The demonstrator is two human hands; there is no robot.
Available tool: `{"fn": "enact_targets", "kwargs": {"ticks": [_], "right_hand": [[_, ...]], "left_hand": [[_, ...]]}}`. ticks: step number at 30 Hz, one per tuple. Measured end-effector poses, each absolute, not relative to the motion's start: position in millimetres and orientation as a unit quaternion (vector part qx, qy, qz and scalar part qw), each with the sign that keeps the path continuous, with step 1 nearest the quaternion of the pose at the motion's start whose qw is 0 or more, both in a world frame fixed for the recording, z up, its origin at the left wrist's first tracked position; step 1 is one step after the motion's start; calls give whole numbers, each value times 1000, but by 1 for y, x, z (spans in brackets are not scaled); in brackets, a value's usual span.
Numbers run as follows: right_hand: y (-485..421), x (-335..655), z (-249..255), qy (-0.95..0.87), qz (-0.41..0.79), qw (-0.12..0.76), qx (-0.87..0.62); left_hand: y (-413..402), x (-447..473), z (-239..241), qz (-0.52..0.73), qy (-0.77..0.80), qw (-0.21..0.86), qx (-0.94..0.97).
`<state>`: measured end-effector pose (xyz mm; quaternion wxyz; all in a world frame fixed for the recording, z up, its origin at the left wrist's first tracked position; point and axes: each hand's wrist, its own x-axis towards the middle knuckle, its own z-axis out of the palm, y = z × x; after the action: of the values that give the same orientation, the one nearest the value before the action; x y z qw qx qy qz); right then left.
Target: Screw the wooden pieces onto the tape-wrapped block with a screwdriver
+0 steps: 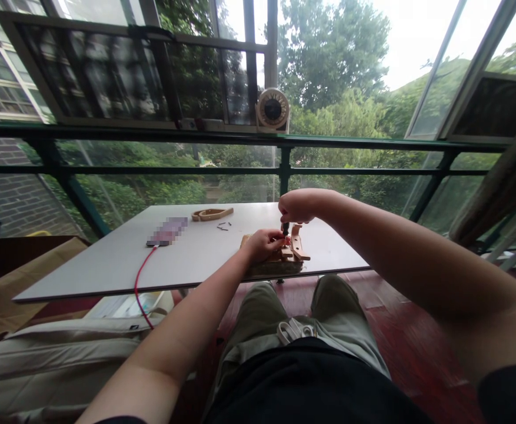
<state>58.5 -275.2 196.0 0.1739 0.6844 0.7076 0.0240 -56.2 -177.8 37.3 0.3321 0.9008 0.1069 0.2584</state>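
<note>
My right hand (299, 205) is closed in a fist over the top of a dark-handled screwdriver (286, 227), which points straight down. Below it, my left hand (264, 244) has its fingers drawn together around the lower end of the tool; what they pinch is too small to make out. A bit of red shows by the fingertips. Beside them lie small light wooden pieces (299, 247), one with holes in it. Under the left hand is a thick brownish block (275, 269) at the table's near edge, partly hidden by the hand and wrist.
On the white table (196, 256) lie a curved wooden frame (212, 214), several small dark pins or screws (223, 226) and a blurred-out phone (167, 231) with a red cable (139, 277). A round fan (273, 110) stands on the window ledge. A beige bag (55, 365) is at lower left.
</note>
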Motion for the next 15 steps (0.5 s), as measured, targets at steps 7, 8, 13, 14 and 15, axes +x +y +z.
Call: {"fn": "enact_targets", "kwargs": {"ticks": [7, 8, 13, 14, 15], "right_hand": [[-265, 64, 186, 665, 89, 147, 727], [-265, 65, 185, 663, 94, 140, 729], [-265, 69, 181, 654, 90, 125, 740], [-264, 69, 180, 654, 92, 121, 741], [-263, 69, 179, 653, 93, 116, 743]], "left_hand": [[-175, -55, 34, 272, 106, 348, 891], [-175, -55, 34, 278, 109, 345, 890], [-177, -57, 37, 287, 127, 309, 898], [-178, -57, 38, 285, 131, 303, 900], [-179, -57, 39, 283, 134, 296, 902]]}}
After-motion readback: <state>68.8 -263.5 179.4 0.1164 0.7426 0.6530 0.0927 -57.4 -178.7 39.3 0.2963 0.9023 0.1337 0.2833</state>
